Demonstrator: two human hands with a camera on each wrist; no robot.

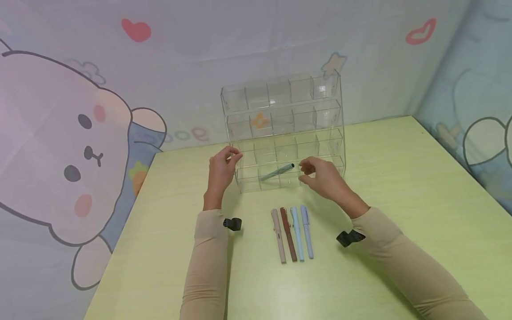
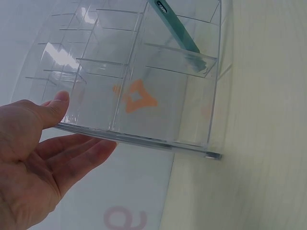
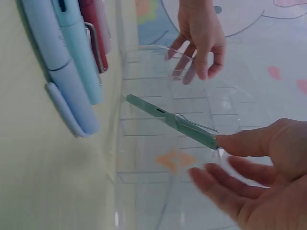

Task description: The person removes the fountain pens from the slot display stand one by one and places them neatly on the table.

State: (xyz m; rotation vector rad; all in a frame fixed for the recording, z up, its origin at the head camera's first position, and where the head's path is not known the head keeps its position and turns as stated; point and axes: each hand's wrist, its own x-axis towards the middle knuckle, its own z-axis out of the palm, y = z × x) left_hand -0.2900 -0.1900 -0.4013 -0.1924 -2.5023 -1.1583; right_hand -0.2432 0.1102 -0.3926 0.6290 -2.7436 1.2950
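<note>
A clear acrylic display rack [image 1: 284,106], tiered and divided into small compartments, stands upright on the table. In its lowest tier a green pen [image 1: 279,171] lies slanted, its capped end raised toward the right. My left hand [image 1: 222,168] holds the rack's left side edge; the left wrist view has the thumb [image 2: 60,103] in front of the side panel and the other fingers behind it. Beside the pen's raised end is my right hand [image 1: 322,175], fingers parted and loosely bent. The right wrist view shows its thumb [image 3: 240,143] right at the cap end.
In front of the rack, a taupe pen [image 1: 279,238], a dark red pen [image 1: 289,235], a light blue pen [image 1: 297,235] and a lavender pen [image 1: 306,233] lie side by side. A printed cloth [image 1: 180,53] hangs behind the pale green table [image 1: 400,178].
</note>
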